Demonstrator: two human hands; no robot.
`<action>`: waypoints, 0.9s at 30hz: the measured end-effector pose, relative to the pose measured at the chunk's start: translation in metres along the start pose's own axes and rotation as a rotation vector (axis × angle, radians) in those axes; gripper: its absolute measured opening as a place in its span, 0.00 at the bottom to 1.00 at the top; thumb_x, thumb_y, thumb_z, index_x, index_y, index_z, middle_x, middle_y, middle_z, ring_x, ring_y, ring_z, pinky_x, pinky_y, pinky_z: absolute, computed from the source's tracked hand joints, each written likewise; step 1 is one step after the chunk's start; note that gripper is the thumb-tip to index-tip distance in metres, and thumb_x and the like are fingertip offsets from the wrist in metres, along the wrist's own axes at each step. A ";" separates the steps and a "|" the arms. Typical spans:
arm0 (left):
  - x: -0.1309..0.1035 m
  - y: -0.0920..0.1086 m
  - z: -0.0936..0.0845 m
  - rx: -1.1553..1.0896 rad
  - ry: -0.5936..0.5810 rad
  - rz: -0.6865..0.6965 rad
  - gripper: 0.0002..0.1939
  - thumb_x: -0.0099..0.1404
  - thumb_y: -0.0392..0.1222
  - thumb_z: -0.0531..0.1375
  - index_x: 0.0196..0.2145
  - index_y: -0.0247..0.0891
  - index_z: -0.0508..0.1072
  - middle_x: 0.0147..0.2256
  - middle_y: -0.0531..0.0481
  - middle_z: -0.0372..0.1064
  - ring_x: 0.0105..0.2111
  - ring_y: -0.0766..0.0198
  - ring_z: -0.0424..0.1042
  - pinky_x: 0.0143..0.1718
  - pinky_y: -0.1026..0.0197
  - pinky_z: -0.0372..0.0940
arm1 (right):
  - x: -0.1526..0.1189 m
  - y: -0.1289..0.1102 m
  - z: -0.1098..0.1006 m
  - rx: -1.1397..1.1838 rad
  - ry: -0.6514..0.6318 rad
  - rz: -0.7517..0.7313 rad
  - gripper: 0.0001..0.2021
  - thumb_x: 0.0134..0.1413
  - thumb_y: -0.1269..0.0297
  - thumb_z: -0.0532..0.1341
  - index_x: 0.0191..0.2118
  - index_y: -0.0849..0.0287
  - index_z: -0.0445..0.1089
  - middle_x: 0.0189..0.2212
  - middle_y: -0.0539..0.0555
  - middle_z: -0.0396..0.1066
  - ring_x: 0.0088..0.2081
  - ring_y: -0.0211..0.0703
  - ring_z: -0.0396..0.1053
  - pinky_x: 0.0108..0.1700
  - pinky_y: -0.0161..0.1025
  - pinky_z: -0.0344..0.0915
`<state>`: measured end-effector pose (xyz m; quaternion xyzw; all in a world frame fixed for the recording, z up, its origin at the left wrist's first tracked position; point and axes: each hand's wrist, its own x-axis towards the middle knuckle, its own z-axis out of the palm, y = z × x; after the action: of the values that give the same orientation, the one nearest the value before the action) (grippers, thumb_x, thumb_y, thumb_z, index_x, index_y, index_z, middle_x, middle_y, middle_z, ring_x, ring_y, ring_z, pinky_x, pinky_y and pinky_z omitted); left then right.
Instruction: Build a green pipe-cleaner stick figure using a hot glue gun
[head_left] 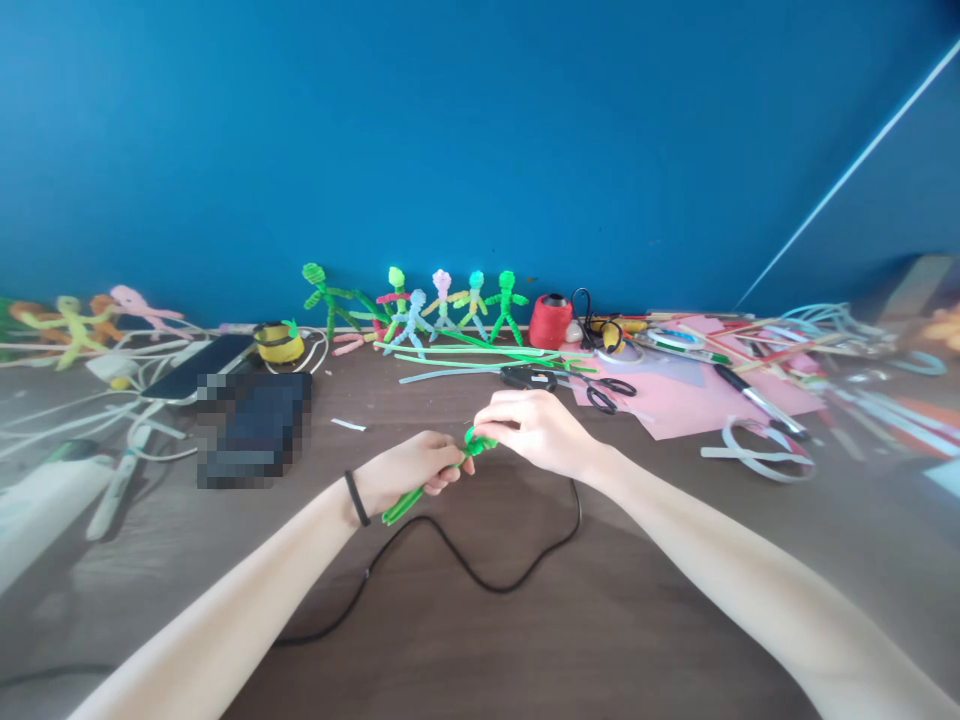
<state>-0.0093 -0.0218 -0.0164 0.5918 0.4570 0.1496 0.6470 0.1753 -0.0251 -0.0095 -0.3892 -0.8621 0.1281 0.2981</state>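
Between my hands is a bundle of green pipe cleaners (403,506), coiled at its upper right end and with straight strands poking out at the lower left. My left hand (420,464), with a black band on its wrist, is closed around the middle of the bundle. The fingers of my right hand (529,425) pinch the coiled end. Part of the bundle is hidden by my fingers. Behind my hands, loose green pipe cleaners (465,352) lie on the table near a pair of black scissors (602,392).
Several pipe cleaner figures (507,305) stand along the blue wall. A red thread spool (550,320) and pink paper (660,405) are at the right. Phones (201,366), a yellow tape roll (278,344) and white cables lie left. A black cable (495,590) curves below my hands.
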 end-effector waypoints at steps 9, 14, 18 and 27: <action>0.001 0.001 -0.009 0.116 -0.001 -0.054 0.20 0.55 0.55 0.54 0.25 0.31 0.69 0.18 0.51 0.65 0.16 0.72 0.58 0.17 0.67 0.51 | 0.000 -0.002 -0.002 0.043 0.096 0.041 0.10 0.56 0.65 0.56 0.31 0.60 0.74 0.28 0.53 0.71 0.29 0.36 0.66 0.31 0.33 0.58; 0.003 0.000 -0.001 0.098 0.082 0.002 0.16 0.58 0.50 0.53 0.22 0.33 0.65 0.14 0.62 0.43 0.13 0.77 0.42 0.14 0.69 0.37 | 0.000 -0.005 0.004 0.088 0.110 0.037 0.08 0.54 0.67 0.57 0.31 0.60 0.73 0.28 0.53 0.71 0.29 0.36 0.66 0.32 0.33 0.59; 0.005 -0.001 0.004 0.039 0.147 0.038 0.12 0.60 0.42 0.49 0.23 0.33 0.63 0.16 0.61 0.44 0.14 0.77 0.41 0.14 0.70 0.37 | -0.001 -0.004 0.010 0.157 0.133 0.009 0.07 0.54 0.67 0.57 0.31 0.60 0.73 0.29 0.53 0.73 0.30 0.37 0.68 0.34 0.33 0.61; 0.006 0.003 -0.005 -0.282 0.134 0.148 0.11 0.62 0.41 0.48 0.23 0.36 0.58 0.16 0.63 0.38 0.14 0.77 0.36 0.14 0.72 0.35 | 0.000 0.002 0.007 0.302 0.077 0.117 0.08 0.53 0.65 0.57 0.30 0.60 0.73 0.27 0.51 0.72 0.30 0.37 0.67 0.35 0.35 0.62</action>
<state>-0.0091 -0.0132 -0.0153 0.5158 0.4289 0.2987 0.6788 0.1717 -0.0237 -0.0159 -0.3943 -0.7968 0.2584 0.3781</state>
